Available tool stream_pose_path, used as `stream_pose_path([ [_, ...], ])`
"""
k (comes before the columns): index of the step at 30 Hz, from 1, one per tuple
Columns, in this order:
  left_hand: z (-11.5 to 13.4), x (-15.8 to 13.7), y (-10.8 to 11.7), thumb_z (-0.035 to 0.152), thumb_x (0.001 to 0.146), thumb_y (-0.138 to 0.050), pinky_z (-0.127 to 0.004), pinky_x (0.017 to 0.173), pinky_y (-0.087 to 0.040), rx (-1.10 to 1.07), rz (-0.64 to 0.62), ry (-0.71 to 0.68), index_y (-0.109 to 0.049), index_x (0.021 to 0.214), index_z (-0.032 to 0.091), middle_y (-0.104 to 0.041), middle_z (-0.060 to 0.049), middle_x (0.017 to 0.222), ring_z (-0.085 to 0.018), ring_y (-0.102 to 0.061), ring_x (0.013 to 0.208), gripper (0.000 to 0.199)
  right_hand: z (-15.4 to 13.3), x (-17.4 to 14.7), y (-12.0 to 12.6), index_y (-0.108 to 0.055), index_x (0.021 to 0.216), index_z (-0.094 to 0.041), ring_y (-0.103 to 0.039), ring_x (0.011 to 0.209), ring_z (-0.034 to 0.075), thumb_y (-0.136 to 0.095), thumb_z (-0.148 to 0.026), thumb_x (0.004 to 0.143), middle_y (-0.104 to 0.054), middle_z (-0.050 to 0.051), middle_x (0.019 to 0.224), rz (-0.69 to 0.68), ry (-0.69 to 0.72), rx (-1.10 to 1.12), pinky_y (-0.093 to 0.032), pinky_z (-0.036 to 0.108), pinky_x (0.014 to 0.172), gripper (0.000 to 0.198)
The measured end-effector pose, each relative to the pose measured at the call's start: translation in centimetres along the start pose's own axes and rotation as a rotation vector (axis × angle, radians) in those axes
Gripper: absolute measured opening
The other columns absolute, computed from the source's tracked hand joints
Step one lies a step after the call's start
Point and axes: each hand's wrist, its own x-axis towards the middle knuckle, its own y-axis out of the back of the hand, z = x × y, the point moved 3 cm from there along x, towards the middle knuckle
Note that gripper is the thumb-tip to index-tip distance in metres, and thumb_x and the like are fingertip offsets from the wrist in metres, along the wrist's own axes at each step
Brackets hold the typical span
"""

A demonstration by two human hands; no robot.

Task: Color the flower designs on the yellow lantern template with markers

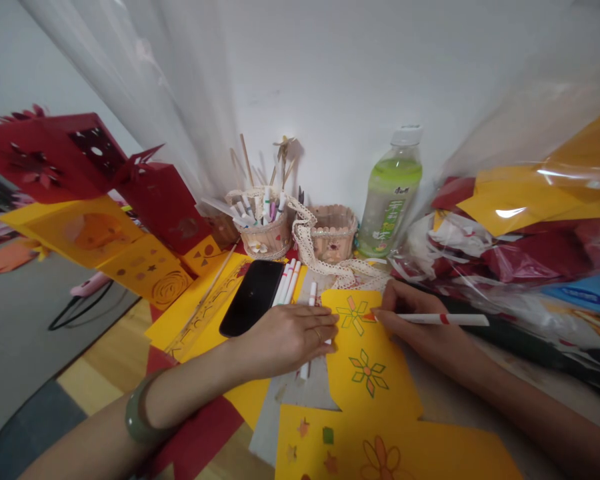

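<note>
My right hand grips a white felt-tip marker with a red band. Its tip meets a petal of the upper flower drawn on a yellow paper sheet. That petal is partly coloured red-orange; below lies a second flower with green outlines and some orange petals. My left hand lies flat with fingers stretched out across the sheet's left edge. Beneath and beside it are loose white markers. A black phone rests just beyond my left wrist. Nearer me, another yellow sheet carries a flower and small stars.
A basket of markers, a second basket and lace ribbon stand along the wall. A green drink bottle is right of them. Red and yellow paper boxes rise at left; plastic-wrapped paper bulges at right.
</note>
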Motion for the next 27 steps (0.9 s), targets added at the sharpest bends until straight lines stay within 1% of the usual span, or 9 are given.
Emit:
stream_pose_path([
  [12, 0.06, -0.02, -0.01, 0.030, 0.093, -0.041, -0.029, 0.096, -0.044, -0.006, 0.010, -0.010, -0.063, 0.101, 0.009, -0.064, -0.007, 0.110, -0.016, -0.057, 0.106, 0.031, 0.10, 0.13, 0.03, -0.034, 0.058, -0.021, -0.032, 0.052, 0.010, -0.051, -0.019, 0.074, -0.037, -0.005, 0.056, 0.023, -0.007, 0.003, -0.024, 0.024, 0.045, 0.023],
  [18, 0.03, 0.06, 0.10, 0.030, 0.093, -0.041, -0.029, 0.095, -0.045, -0.001, 0.017, -0.015, -0.062, 0.102, 0.009, -0.064, -0.007, 0.109, -0.016, -0.058, 0.106, 0.031, 0.10, 0.24, -0.09, -0.034, 0.059, -0.021, -0.032, 0.052, 0.010, -0.050, -0.020, 0.075, -0.036, -0.006, 0.056, 0.007, -0.012, -0.002, -0.024, 0.024, 0.046, 0.023],
  [27, 0.02, 0.07, 0.05, 0.030, 0.093, -0.041, -0.029, 0.095, -0.045, 0.004, 0.019, -0.016, -0.062, 0.102, 0.009, -0.064, -0.007, 0.109, -0.016, -0.058, 0.105, 0.032, 0.11, 0.36, -0.07, -0.034, 0.059, -0.021, -0.031, 0.052, 0.010, -0.050, -0.017, 0.074, -0.036, -0.006, 0.056, 0.024, -0.006, -0.008, -0.024, 0.024, 0.046, 0.023],
])
